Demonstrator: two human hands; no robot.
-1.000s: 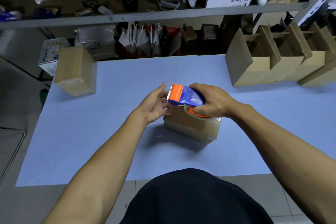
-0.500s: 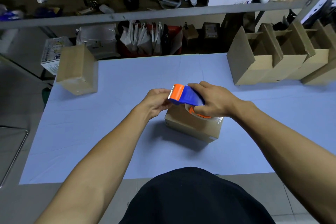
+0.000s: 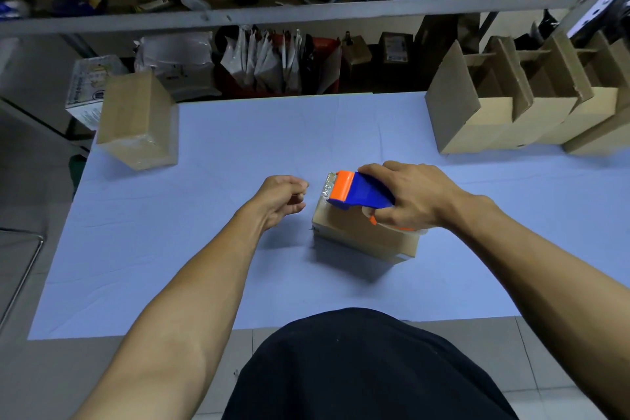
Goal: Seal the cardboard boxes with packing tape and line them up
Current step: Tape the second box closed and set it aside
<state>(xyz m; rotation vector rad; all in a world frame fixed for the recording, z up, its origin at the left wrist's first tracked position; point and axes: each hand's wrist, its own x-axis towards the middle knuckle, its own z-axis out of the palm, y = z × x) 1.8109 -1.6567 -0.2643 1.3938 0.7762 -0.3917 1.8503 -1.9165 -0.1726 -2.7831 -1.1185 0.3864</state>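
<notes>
A small brown cardboard box [image 3: 361, 239] lies in the middle of the blue table [image 3: 204, 249]. My right hand [image 3: 414, 198] grips a blue and orange tape dispenser [image 3: 358, 193] and holds it on top of the box, with its toothed blade at the box's left end. My left hand [image 3: 281, 198] hovers just left of the blade, fingers curled and thumb pinched against the forefinger. The clear tape end between them is barely visible. A sealed box [image 3: 138, 123] stands at the table's far left corner.
A row of several open, unsealed boxes [image 3: 477, 106] stands at the far right of the table. Behind the table, a grey shelf [image 3: 306, 15] holds a cola bottle, bags and other clutter. My black-clad torso [image 3: 368, 368] fills the near edge.
My left hand has pulled away leftward from the dispenser's blade and curled its fingers. The right hand and dispenser stay on the box.
</notes>
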